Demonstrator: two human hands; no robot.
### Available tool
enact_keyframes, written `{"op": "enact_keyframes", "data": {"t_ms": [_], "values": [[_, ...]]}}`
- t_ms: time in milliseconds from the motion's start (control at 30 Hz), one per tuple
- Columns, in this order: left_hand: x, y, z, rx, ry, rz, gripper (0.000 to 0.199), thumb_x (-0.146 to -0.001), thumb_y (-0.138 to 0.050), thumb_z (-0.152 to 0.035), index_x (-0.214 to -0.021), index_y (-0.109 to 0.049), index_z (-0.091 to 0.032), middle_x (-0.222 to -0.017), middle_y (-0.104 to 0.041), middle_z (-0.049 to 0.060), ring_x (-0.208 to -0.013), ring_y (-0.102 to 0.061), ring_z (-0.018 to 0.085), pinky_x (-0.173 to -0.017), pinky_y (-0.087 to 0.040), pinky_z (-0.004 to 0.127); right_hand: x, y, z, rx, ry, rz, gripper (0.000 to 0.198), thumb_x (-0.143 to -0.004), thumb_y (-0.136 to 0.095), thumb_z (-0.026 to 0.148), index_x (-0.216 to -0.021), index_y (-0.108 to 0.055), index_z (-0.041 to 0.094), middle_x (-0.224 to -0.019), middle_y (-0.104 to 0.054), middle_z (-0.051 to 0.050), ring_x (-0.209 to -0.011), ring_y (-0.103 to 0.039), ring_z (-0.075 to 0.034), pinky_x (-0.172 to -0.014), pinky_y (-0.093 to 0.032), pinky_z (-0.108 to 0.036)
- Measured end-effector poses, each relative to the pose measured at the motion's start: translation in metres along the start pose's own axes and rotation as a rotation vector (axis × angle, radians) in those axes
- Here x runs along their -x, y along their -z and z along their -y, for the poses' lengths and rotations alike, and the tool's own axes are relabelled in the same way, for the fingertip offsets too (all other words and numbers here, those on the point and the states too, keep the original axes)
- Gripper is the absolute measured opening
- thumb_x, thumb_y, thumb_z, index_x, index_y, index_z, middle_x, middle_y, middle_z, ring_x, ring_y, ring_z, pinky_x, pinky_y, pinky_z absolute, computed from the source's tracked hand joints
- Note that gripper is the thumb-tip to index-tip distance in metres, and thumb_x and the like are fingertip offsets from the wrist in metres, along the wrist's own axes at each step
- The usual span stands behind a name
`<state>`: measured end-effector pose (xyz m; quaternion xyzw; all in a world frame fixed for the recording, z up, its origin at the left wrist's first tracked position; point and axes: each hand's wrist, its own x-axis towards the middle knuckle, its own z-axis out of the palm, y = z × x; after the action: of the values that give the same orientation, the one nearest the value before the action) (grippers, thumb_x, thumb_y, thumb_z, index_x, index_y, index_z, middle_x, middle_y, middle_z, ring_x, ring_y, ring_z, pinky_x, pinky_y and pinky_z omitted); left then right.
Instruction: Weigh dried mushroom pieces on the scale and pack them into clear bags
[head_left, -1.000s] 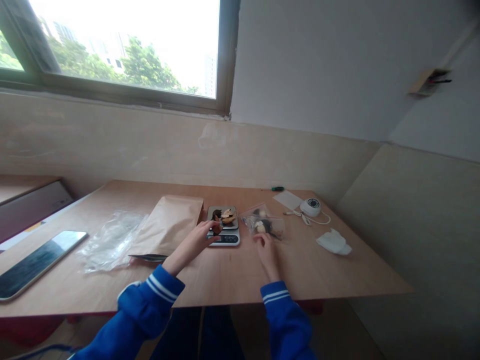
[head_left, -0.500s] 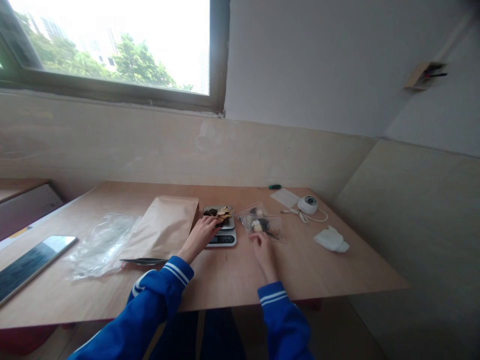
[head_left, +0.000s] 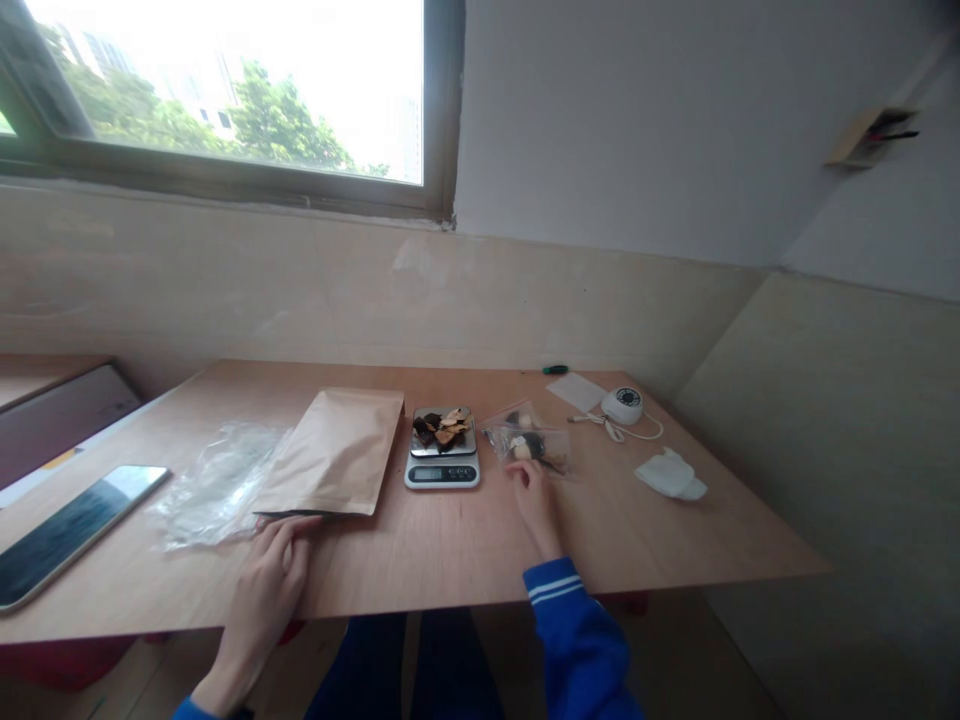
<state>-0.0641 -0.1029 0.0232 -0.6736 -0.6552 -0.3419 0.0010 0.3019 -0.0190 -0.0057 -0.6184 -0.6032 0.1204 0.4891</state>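
Observation:
At the lower-left, my left hand (head_left: 270, 575) is at the near, open end of a brown paper bag (head_left: 334, 450). Its fingers are outstretched and apart; some fingertips are hidden at the dark bag mouth. My right hand (head_left: 536, 500) has curled fingers closed at the near edge of a clear zip bag (head_left: 551, 450) holding dark and pale pieces. Between the hands stands a white kitchen scale (head_left: 442, 476), with brown dried slices (head_left: 444, 430) heaped on its metal plate. The display digits are too small to read.
Crumpled clear plastic (head_left: 217, 490) and a phone (head_left: 75, 535) lie at the left. On the right are a white dome-shaped device (head_left: 622, 405) with a cable, a white paper sheet (head_left: 576, 391), a crumpled tissue (head_left: 671, 475) and a green-handled tool (head_left: 556, 370). A wall bounds the table behind.
My left hand has left the slices on the scale and moved left and nearer, to the paper bag's mouth. The right hand stays at the zip bag.

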Motion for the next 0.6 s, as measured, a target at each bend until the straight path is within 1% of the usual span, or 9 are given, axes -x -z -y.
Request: {"op": "enact_keyframes", "data": {"t_ms": [67, 133, 167, 300, 367, 400, 500, 600], "values": [[0.000, -0.006, 0.016, -0.043, -0.039, 0.000, 0.031, -0.087, -0.034, -0.028, -0.106, -0.057, -0.019, -0.113, -0.062, 0.012, -0.109, -0.057, 0.026, -0.096, -0.044, 0.041, 0.000, 0.000, -0.001, -0.006, 0.013, 0.003, 0.025, -0.078, -0.039, 0.016, -0.074, -0.063, 0.019, -0.082, -0.062, -0.007, -0.082, -0.057, -0.021, -0.076, -0.043, -0.032], [-0.006, -0.012, 0.023, -0.080, -0.101, 0.010, 0.034, -0.086, -0.033, -0.026, -0.107, -0.058, -0.017, -0.115, -0.062, 0.013, -0.112, -0.056, 0.026, -0.097, -0.044, 0.041, 0.001, 0.000, -0.002, -0.011, 0.019, 0.000, 0.025, -0.079, -0.038, 0.016, -0.073, -0.063, 0.019, -0.082, -0.062, -0.007, -0.083, -0.057, -0.021, -0.077, -0.043, -0.032], [-0.010, -0.015, 0.023, -0.096, -0.132, 0.041, 0.035, -0.085, -0.033, -0.025, -0.106, -0.059, -0.017, -0.113, -0.063, 0.014, -0.110, -0.057, 0.026, -0.095, -0.045, 0.041, 0.001, 0.001, -0.002, -0.011, 0.017, 0.001, 0.025, -0.079, -0.038, 0.016, -0.073, -0.063, 0.019, -0.082, -0.062, -0.007, -0.082, -0.057, -0.021, -0.076, -0.043, -0.032], [-0.029, -0.020, 0.016, -0.167, -0.200, 0.254, 0.035, -0.083, -0.030, -0.018, -0.092, -0.064, -0.017, -0.097, -0.068, 0.013, -0.091, -0.064, 0.025, -0.085, -0.049, 0.038, 0.001, 0.002, 0.000, 0.010, 0.000, 0.008, 0.025, -0.078, -0.039, 0.016, -0.074, -0.063, 0.019, -0.082, -0.062, -0.007, -0.082, -0.057, -0.021, -0.074, -0.043, -0.031], [-0.039, -0.022, 0.013, -0.211, -0.214, 0.317, 0.035, -0.083, -0.030, -0.017, -0.086, -0.064, -0.018, -0.089, -0.069, 0.013, -0.082, -0.065, 0.025, -0.083, -0.049, 0.038, 0.001, 0.002, 0.001, 0.011, 0.003, 0.012, 0.025, -0.078, -0.039, 0.016, -0.074, -0.063, 0.019, -0.082, -0.062, -0.007, -0.082, -0.057, -0.021, -0.075, -0.043, -0.031], [-0.043, -0.024, 0.013, -0.231, -0.228, 0.330, 0.034, -0.083, -0.031, -0.017, -0.086, -0.065, -0.017, -0.087, -0.069, 0.013, -0.082, -0.065, 0.025, -0.083, -0.048, 0.039, 0.001, 0.002, 0.000, 0.008, 0.006, 0.014, 0.025, -0.078, -0.038, 0.016, -0.074, -0.062, 0.019, -0.082, -0.062, -0.007, -0.082, -0.057, -0.021, -0.075, -0.043, -0.031], [-0.056, -0.035, 0.013, -0.228, -0.262, 0.332, 0.033, -0.081, -0.035, -0.017, -0.090, -0.067, -0.015, -0.086, -0.068, 0.016, -0.089, -0.064, 0.029, -0.088, -0.046, 0.044, 0.000, 0.001, -0.001, 0.001, 0.011, 0.016, 0.024, -0.078, -0.038, 0.017, -0.074, -0.062, 0.019, -0.082, -0.062, -0.007, -0.083, -0.057, -0.021, -0.076, -0.043, -0.032], [-0.066, -0.047, 0.011, -0.088, -0.241, 0.333, 0.037, -0.079, -0.037, -0.017, -0.102, -0.066, -0.018, -0.095, -0.068, 0.016, -0.101, -0.061, 0.031, -0.092, -0.045, 0.046, 0.000, 0.000, -0.003, 0.003, 0.007, 0.012, 0.024, -0.079, -0.039, 0.017, -0.074, -0.063, 0.019, -0.082, -0.062, -0.007, -0.083, -0.058, -0.021, -0.076, -0.043, -0.031]]}}
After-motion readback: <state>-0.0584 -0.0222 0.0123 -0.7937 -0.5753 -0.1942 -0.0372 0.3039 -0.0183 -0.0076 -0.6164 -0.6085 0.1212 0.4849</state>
